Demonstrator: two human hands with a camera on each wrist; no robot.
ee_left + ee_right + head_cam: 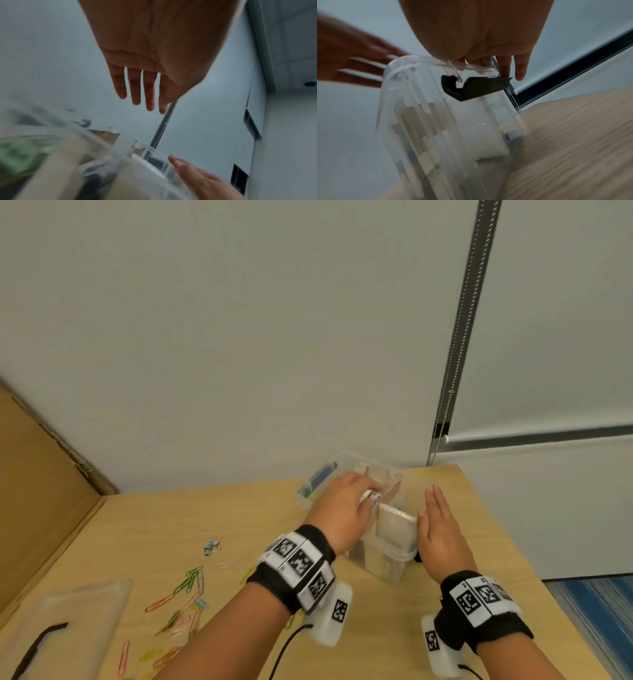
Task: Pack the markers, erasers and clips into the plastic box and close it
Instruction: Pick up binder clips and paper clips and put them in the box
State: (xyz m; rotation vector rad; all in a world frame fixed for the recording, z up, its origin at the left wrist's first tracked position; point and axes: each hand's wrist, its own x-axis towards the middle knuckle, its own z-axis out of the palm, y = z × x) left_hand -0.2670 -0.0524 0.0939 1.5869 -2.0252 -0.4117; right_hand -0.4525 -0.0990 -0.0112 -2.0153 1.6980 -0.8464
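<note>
The clear plastic box [388, 568] stands open on the wooden table and holds pale beige pieces. My left hand [346, 505] hovers over its open top with straight fingers [135, 88] and holds nothing. My right hand [440, 529] lies flat against the box's right side, and its fingers [520, 67] touch the rim above a black latch [476, 86]. Coloured paper clips [185, 590] are scattered on the table to the left, with a small cluster [212, 546] farther back. No markers are clearly visible.
The clear lid [85, 611] with a black latch [37, 645] lies at the lower left. A cardboard sheet [41, 474] leans along the left side. A blue-green object [318, 481] sits at the box's far left. The table's right edge [534, 570] is close to the box.
</note>
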